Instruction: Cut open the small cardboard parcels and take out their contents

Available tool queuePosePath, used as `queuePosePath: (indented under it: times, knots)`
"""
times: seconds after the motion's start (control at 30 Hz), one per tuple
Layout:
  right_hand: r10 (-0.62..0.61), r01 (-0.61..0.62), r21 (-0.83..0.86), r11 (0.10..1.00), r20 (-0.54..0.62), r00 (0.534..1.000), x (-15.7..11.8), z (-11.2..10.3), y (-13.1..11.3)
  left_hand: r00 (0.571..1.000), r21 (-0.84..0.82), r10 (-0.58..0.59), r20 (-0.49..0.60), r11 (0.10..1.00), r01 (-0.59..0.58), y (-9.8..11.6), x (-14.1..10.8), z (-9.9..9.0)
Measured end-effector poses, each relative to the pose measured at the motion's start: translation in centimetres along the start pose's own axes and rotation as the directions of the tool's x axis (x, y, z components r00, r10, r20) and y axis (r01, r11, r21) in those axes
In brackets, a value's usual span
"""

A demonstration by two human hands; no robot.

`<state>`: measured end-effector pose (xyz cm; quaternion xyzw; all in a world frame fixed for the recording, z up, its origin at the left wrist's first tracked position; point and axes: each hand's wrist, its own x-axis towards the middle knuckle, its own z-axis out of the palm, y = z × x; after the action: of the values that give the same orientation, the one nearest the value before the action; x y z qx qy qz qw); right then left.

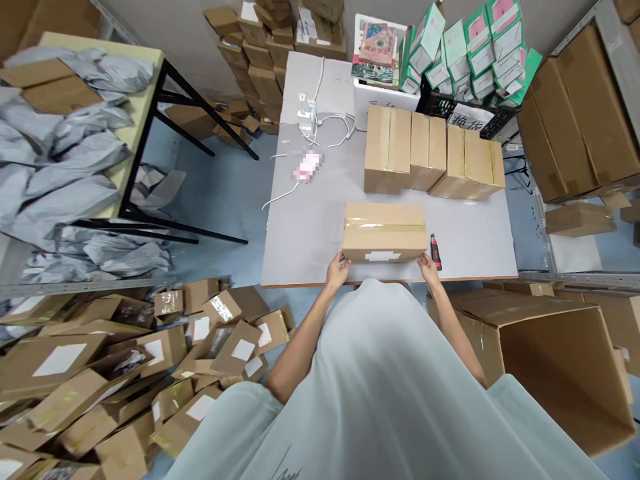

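Note:
A taped cardboard box (384,237) with a white label on its near side rests near the front edge of the grey table (320,227). My left hand (339,270) grips its near left corner, and my right hand (427,268) grips its near right corner. The fingertips are partly hidden against the box. Just right of the box lies a red and black cutter (436,253). Behind stands a row of closed cardboard boxes (387,143).
A white bin (385,100) and a black crate (435,103) of green boxes stand at the back. A pixelated item (307,165) and cables lie left. Cardboard boxes (235,347) pile up at lower left; a large open carton (555,360) stands lower right.

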<state>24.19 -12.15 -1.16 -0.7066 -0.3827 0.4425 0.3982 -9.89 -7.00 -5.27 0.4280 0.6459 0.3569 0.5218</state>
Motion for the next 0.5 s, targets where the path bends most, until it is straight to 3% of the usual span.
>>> queuePosePath:
  times: [0.13, 0.27, 0.5]
  knots:
    - [0.013, -0.011, 0.027, 1.0, -0.061, 0.998, 0.2, -1.4, -1.5, 0.995, -0.033, 0.1, -0.002, 0.994, -0.1, 2.0, 0.1, -1.3]
    - [-0.016, 0.017, 0.03, 0.999, -0.05, 0.999, 0.7, -2.1, -2.4, 0.987, -0.047, 0.16, 0.017, 0.986, -0.159, 3.7, 0.7, -1.9]
    - [-0.049, 0.047, -0.032, 0.998, -0.045, 0.998, 0.7, -1.8, -1.2, 0.981, -0.054, 0.19, 0.039, 0.981, -0.188, 5.2, -0.8, -2.1]
